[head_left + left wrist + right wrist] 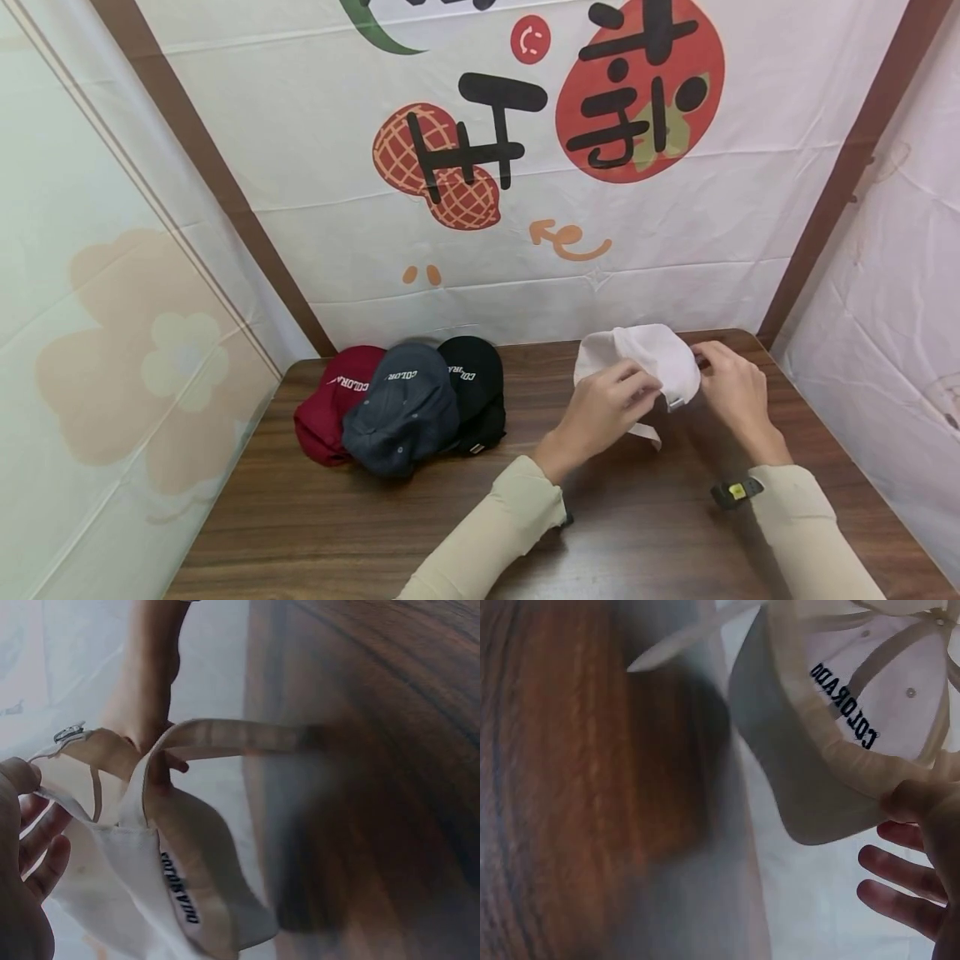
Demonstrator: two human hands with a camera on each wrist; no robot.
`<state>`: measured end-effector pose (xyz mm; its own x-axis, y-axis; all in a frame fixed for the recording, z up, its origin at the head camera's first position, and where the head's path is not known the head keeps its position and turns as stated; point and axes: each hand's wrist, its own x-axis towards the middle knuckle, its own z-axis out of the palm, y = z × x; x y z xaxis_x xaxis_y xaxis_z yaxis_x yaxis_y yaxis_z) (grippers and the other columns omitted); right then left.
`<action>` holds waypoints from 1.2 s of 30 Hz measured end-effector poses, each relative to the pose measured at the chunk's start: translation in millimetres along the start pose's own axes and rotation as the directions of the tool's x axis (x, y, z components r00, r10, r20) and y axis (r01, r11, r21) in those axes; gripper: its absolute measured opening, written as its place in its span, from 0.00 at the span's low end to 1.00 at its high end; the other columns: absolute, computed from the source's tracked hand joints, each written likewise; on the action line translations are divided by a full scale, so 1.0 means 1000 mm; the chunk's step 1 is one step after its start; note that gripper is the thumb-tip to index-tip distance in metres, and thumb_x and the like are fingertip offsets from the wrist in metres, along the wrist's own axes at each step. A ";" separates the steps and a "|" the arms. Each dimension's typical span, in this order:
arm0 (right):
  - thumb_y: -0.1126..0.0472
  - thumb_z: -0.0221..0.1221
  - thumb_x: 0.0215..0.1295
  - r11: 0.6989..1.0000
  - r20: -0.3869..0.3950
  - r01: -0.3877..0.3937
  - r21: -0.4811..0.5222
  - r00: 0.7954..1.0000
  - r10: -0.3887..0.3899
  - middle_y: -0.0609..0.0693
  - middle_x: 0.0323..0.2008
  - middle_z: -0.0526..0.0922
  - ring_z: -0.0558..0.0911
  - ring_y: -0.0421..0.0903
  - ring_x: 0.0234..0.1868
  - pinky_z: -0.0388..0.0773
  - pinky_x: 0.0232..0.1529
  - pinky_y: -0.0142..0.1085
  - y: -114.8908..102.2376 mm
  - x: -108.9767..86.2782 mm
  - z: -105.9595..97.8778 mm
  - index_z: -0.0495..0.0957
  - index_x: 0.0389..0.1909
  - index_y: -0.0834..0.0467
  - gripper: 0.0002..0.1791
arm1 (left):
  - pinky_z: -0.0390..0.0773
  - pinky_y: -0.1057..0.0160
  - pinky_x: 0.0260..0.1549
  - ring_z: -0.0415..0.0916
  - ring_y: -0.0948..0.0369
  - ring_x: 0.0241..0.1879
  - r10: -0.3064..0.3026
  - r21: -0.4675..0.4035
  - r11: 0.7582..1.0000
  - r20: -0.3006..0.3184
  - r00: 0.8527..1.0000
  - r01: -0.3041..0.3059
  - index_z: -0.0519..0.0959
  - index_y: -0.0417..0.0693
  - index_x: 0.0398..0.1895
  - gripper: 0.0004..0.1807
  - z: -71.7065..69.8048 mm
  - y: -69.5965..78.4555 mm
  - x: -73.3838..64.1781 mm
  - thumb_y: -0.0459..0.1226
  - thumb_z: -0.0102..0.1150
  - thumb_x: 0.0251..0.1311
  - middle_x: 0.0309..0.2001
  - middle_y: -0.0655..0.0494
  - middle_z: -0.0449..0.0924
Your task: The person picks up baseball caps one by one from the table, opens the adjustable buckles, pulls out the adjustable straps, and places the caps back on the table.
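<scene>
A white baseball cap (651, 354) is held up between both hands over the right part of the table. My left hand (611, 408) pinches the cap's edge beside the back opening, thumb and forefinger on the fabric in the left wrist view. At the opposite side, my right hand (731, 392) grips the lower rim; the right wrist view shows its thumb on the inner sweatband (847, 769) and its other fingers outside. The back strap (217, 739) hangs loose, and a metal buckle (70, 733) sits at the opening's other end. Reversed dark lettering (844, 705) shows inside the crown.
On the table's left lie a red cap (330, 408), a grey-blue cap (405, 408) and a black cap (480, 375), overlapping in a row. A printed white cloth (315, 275) hangs behind the wooden table (300, 533), with more cloth at both sides.
</scene>
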<state>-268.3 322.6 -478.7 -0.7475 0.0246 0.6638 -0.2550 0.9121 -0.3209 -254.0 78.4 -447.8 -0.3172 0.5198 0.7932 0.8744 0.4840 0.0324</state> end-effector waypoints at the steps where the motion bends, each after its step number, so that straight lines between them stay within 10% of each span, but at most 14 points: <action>1: 0.73 0.66 0.60 1.000 0.011 0.003 -0.013 1.000 -0.003 0.58 0.43 0.90 0.87 0.63 0.31 0.76 0.27 0.60 0.002 -0.001 0.001 0.87 0.46 0.60 0.13 | 0.74 0.82 0.39 0.79 0.73 0.34 -0.002 0.007 1.000 0.012 1.000 0.002 0.90 0.55 0.39 0.03 0.003 0.001 -0.001 0.38 0.68 0.69 0.38 0.64 0.83; 18: 0.70 0.57 0.69 0.992 0.205 -0.061 -0.110 0.975 0.083 0.61 0.47 0.88 0.83 0.68 0.29 0.71 0.20 0.56 0.036 -0.009 0.012 0.86 0.54 0.58 0.17 | 0.78 0.78 0.40 0.82 0.72 0.39 -0.085 0.019 0.996 0.270 0.959 0.083 0.87 0.59 0.44 0.03 0.039 0.016 -0.005 0.42 0.68 0.71 0.45 0.67 0.84; 28: 0.60 0.55 0.78 0.974 0.406 -0.196 -0.111 0.886 0.224 0.72 0.50 0.86 0.85 0.75 0.40 0.77 0.30 0.63 0.050 -0.012 0.015 0.84 0.57 0.59 0.15 | 0.74 0.79 0.34 0.79 0.73 0.37 -0.113 0.025 0.994 0.346 0.932 0.111 0.85 0.59 0.42 0.02 0.053 0.023 -0.007 0.42 0.68 0.70 0.42 0.67 0.82; 36: 0.54 0.58 0.79 0.949 0.516 -0.310 -0.058 0.805 0.294 0.58 0.36 0.91 0.84 0.47 0.27 0.73 0.29 0.47 0.056 -0.014 0.015 0.86 0.54 0.59 0.15 | 0.73 0.81 0.34 0.79 0.74 0.38 -0.160 0.033 0.986 0.415 0.896 0.161 0.88 0.61 0.49 0.08 0.061 0.023 -0.017 0.40 0.65 0.70 0.47 0.69 0.85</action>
<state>-281.6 367.0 -515.9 -0.9928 0.0768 0.0916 0.0247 0.8817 -0.4712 -250.9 123.9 -497.5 -0.5761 0.6806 0.4526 0.7997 0.5840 0.1397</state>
